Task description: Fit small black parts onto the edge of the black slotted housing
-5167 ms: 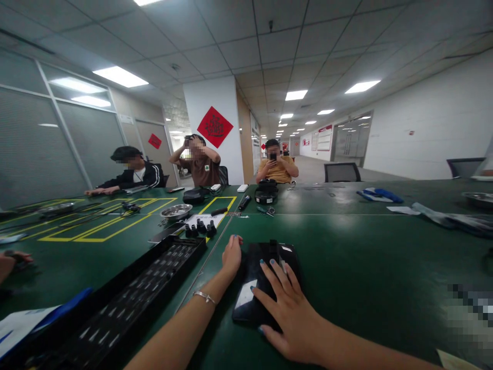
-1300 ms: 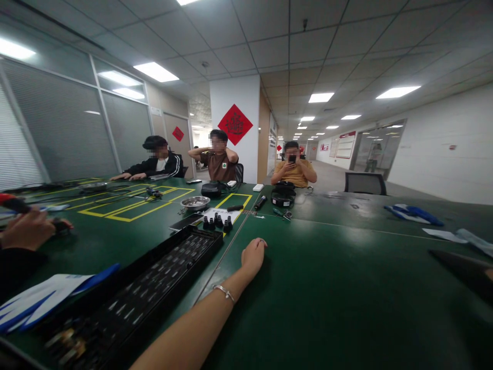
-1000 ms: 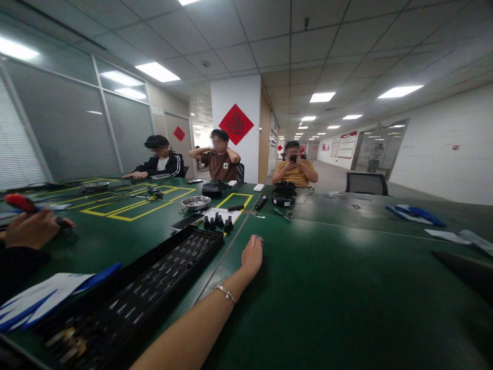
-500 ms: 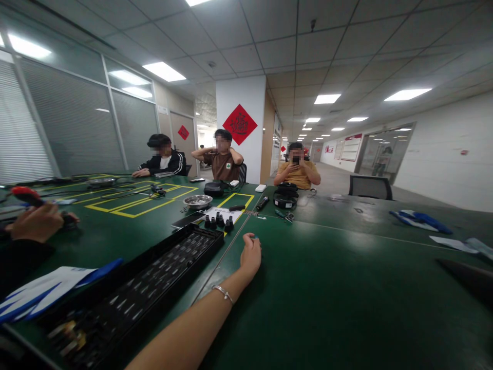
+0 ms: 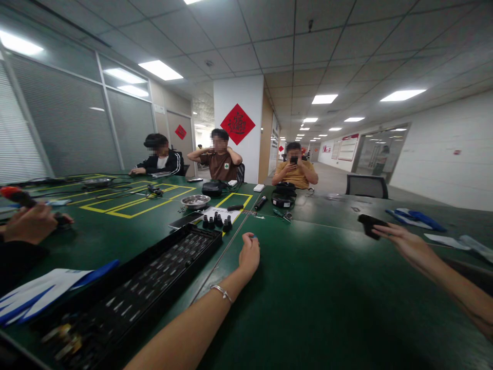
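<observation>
My left hand [image 5: 250, 253], with a bracelet on its wrist, rests at the middle of the green table [image 5: 308, 288]. Its fingers are curled closed; a tiny teal spot shows at the fingertips, too small to name. At the right, my right hand [image 5: 404, 241] pinches a dark, flat, angular object [image 5: 370, 225] above the table; its kind is unclear. Left of my left forearm lies a long black tray [image 5: 154, 295] with rows of small metal pieces. Several black nozzle-like parts [image 5: 218, 221] stand upright beyond it.
A co-worker's hand [image 5: 31, 224] at the left holds a red-and-black tool [image 5: 17, 195]. White-and-blue gloves [image 5: 50, 293] lie beside the tray, and more gloves [image 5: 416, 218] at the far right. A metal bowl [image 5: 195, 201] and a black case [image 5: 284, 196] stand farther back. Three people sit opposite.
My right hand has come into view from the right with the dark flat object. My left hand has stayed nearly still. The view has shifted slightly.
</observation>
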`<state>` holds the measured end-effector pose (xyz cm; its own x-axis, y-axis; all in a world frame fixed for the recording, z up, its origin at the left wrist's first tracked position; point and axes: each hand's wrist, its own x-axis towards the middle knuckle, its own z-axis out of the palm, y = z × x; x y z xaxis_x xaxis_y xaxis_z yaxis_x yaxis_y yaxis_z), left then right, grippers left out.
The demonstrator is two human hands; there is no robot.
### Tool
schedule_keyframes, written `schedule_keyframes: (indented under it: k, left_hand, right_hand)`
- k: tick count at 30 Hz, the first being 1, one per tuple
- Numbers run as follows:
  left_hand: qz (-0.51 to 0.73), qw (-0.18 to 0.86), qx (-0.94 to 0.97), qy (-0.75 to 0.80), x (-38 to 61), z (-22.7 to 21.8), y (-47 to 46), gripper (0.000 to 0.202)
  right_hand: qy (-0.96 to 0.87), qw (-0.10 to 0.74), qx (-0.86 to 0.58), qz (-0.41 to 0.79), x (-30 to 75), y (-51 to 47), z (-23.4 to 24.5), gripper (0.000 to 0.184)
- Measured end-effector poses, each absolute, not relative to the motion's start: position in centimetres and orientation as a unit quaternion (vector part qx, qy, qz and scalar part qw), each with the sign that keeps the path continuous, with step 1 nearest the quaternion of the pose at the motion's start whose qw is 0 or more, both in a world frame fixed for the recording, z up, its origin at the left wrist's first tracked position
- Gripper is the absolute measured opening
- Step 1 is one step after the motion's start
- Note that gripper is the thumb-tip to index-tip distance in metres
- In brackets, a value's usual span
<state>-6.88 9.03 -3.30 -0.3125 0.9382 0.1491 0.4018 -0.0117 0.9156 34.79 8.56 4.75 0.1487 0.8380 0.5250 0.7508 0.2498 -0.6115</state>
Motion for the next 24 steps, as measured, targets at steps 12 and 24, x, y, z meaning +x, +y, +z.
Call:
schedule_keyframes:
  k: [12,24]
  left_hand:
    - [0.529,0.265,0.512,0.623,-6.7,-3.2,8.9,0.02]
    - [0.51,0.265,0.523,0.629,-6.6,-3.1,8.7,0.018]
  right_hand:
    - [-0.875,0.256,-0.301,0.281,18.3,0.1,1.5,0.039]
    - [-0.779,0.276,-0.562,-0.037,29.6,5.1,1.8,0.04]
